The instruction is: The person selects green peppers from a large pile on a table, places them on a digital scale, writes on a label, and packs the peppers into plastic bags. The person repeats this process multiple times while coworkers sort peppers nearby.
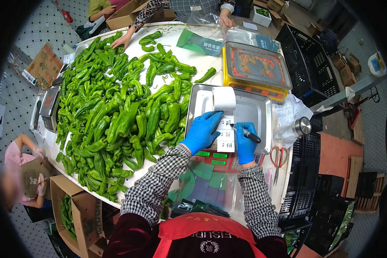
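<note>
My right hand [246, 142], in a blue glove, grips a black marker pen [253, 137] whose tip is at a white label. My left hand [202, 131], also gloved in blue, lies on the left edge of the strip of labels [225, 146], fingers spread flat. Several labels on the strip bear handwriting. The strip runs from a label roll [224, 98] standing on the metal tray of a scale [261, 113]. Below the tray, the red scale body [213, 158] shows lit green displays. A big heap of green peppers [116, 116] covers the table to the left.
Red-handled scissors [278, 161] and a glass bottle with a steel cap [292, 129] lie at the right. A yellow scale [256, 67] stands beyond. Plastic bags [206, 187] lie before me. A co-worker's hand [122, 40] touches the peppers; another person is at left. Black crates [301, 174] stand at right.
</note>
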{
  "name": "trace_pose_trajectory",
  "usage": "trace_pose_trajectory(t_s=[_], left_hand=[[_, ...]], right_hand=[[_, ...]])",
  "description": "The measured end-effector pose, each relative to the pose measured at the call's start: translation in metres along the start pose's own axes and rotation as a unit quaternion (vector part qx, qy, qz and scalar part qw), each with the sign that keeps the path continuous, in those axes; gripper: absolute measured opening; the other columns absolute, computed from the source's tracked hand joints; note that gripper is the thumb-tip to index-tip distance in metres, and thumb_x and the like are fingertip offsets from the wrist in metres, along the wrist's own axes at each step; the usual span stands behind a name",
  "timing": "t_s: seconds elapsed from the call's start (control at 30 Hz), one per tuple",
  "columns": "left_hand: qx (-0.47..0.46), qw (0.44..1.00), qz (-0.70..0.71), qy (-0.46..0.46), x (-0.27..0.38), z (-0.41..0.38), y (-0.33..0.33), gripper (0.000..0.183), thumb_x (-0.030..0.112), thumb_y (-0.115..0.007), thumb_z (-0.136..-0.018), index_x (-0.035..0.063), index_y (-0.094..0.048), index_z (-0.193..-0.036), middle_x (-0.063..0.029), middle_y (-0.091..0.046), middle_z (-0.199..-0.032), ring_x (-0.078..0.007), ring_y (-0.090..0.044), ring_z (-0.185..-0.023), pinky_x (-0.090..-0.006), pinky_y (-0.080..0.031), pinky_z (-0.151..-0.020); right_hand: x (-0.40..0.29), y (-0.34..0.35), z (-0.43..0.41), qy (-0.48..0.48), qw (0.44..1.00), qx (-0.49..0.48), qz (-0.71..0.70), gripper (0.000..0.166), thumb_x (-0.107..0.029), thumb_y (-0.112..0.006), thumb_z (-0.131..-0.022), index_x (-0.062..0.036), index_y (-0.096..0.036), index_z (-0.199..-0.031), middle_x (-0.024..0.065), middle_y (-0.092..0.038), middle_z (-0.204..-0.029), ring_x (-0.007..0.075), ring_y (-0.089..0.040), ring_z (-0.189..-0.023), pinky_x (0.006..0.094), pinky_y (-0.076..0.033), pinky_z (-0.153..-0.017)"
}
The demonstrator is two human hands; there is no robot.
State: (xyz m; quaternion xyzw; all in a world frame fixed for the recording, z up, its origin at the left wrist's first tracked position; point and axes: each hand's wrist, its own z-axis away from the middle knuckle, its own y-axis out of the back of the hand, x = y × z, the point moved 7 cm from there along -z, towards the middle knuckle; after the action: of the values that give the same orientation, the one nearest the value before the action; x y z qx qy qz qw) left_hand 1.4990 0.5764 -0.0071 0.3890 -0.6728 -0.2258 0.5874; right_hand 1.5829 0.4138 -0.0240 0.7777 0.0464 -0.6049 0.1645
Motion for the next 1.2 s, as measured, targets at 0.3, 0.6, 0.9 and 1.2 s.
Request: trace_pose_trajectory(t_s=[0.3, 0.6, 0.9, 1.2], left_hand=[[0.011, 1.000, 0.004, -0.004, 0.001, 0.001, 0.000, 0.068, 0.016, -0.077, -0.080, 0.0031, -0.050, -0.141, -0.0195, -0.059, -0.135, -0.0380, -0.055, -0.124, -0.0446, -0.045, -0.105], [0.016, 1.000, -0.001, -0.008, 0.002, 0.000, 0.003, 0.070, 0.015, -0.077, -0.078, 0.0028, -0.050, -0.141, -0.0207, -0.059, -0.133, -0.0384, -0.057, -0.121, -0.0448, -0.047, -0.104], [0.024, 0.999, 0.003, -0.026, 0.002, 0.002, 0.001, 0.074, 0.017, -0.077, -0.080, 0.0063, -0.047, -0.146, -0.0192, -0.061, -0.131, -0.0382, -0.056, -0.121, -0.0441, -0.048, -0.102], [0.022, 0.998, 0.039, -0.045, 0.000, -0.004, 0.003, 0.060, 0.006, -0.067, -0.089, 0.0101, -0.047, -0.146, -0.0172, -0.066, -0.103, -0.0375, -0.060, -0.097, -0.0438, -0.051, -0.085]], right_hand=[[-0.004, -0.002, -0.001, 0.015, 0.999, 0.004, -0.037, 0.008, -0.007, -0.067, -0.095, -0.0004, -0.067, -0.098, 0.0059, -0.071, -0.087, 0.0110, -0.067, -0.082, 0.0265, -0.054, -0.074], [-0.003, -0.004, 0.001, -0.001, 0.999, -0.009, -0.045, 0.008, -0.007, -0.067, -0.095, 0.0000, -0.066, -0.099, 0.0053, -0.071, -0.086, 0.0110, -0.066, -0.080, 0.0264, -0.054, -0.074], [0.004, 0.005, 0.000, -0.082, 0.990, 0.010, -0.111, 0.018, -0.018, -0.065, -0.098, -0.0025, -0.065, -0.107, 0.0056, -0.069, -0.088, 0.0095, -0.064, -0.076, 0.0236, -0.052, -0.069], [0.001, 0.002, -0.002, -0.020, 0.992, -0.020, -0.125, 0.018, -0.013, -0.065, -0.098, -0.0008, -0.064, -0.111, 0.0069, -0.069, -0.094, 0.0092, -0.066, -0.077, 0.0256, -0.058, -0.067]])
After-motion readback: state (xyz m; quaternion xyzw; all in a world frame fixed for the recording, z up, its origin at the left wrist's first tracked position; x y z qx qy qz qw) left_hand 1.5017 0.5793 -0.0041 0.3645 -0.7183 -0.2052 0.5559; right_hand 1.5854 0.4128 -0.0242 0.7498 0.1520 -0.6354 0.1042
